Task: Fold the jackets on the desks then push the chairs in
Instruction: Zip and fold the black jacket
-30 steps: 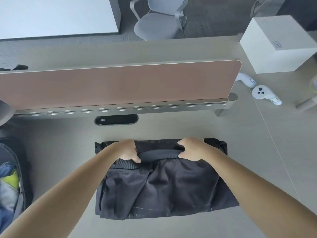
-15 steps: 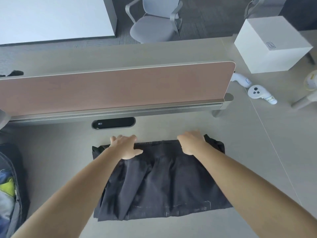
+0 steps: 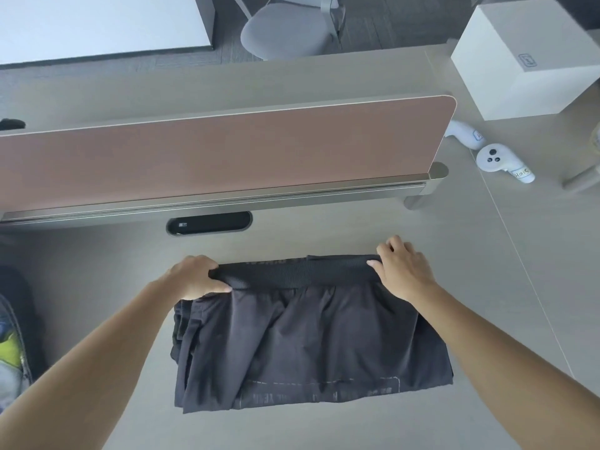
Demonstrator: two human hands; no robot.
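The dark jacket (image 3: 308, 345) lies on the near side of the desk (image 3: 487, 287), squarely in front of the person and a little short of the brown divider panel (image 3: 227, 151), already gathered into a compact rectangle with several layers showing at its left edge. Both hands are at its far edge: the left hand (image 3: 194, 277) has its fingers curled round the left end of the ribbed band (image 3: 298, 271), thumb tucked under it, and the right hand (image 3: 402, 271) grasps the right end, thumb laid along the band and fingers wrapped over the corner. From where I stand this looks like a late fold, the band raised slightly between the two grips, so I judge this jacket mostly folded but not yet finished or smoothed flat. The rest of the job looks open. A scrap of something dark (image 3: 11, 124) shows on the far desk at the left edge, too little to say whether it is another jacket. The grey chair (image 3: 285, 30) beyond that desk appears to stand clear of it, not tucked under, and the chair at this desk is out of sight. A white box (image 3: 526, 60) and two white controllers (image 3: 500, 160) sit well to the right, apart from the work.
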